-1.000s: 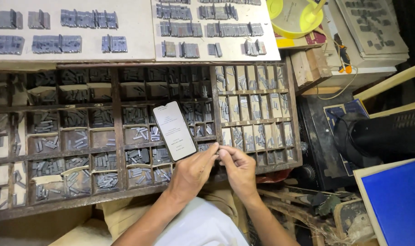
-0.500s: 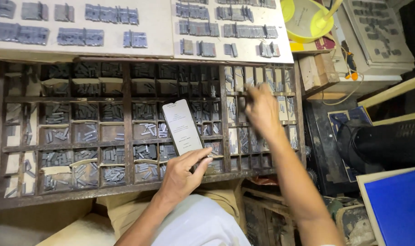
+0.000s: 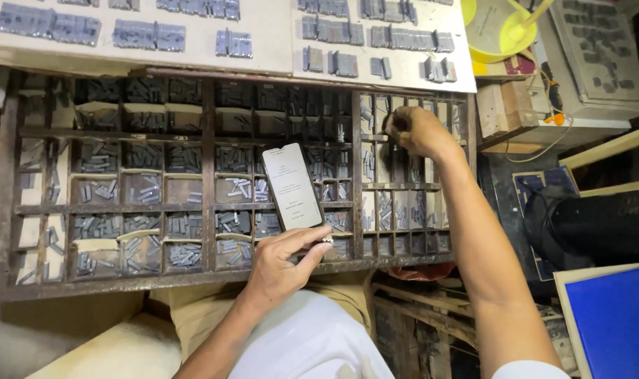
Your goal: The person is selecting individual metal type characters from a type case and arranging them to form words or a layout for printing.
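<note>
My left hand (image 3: 286, 261) holds the lower end of a smartphone (image 3: 291, 186) with a lit white screen, resting over the middle of a wooden type case (image 3: 207, 203). A small metal piece sits between its thumb and fingers. My right hand (image 3: 416, 130) reaches into a narrow compartment at the case's upper right, fingers pinched together among the metal type pieces; whether it grips one is hidden. The case has many compartments filled with grey metal type.
Two pale boards (image 3: 263, 35) with rows of set metal type lie beyond the case. A yellow bowl (image 3: 498, 28) stands at the upper right, with a small wooden box (image 3: 505, 109) below it. A blue panel (image 3: 611, 323) sits at the lower right.
My right hand left the phone's lower edge and moved up and right into the case's upper-right compartments. The left hand stayed on the phone.
</note>
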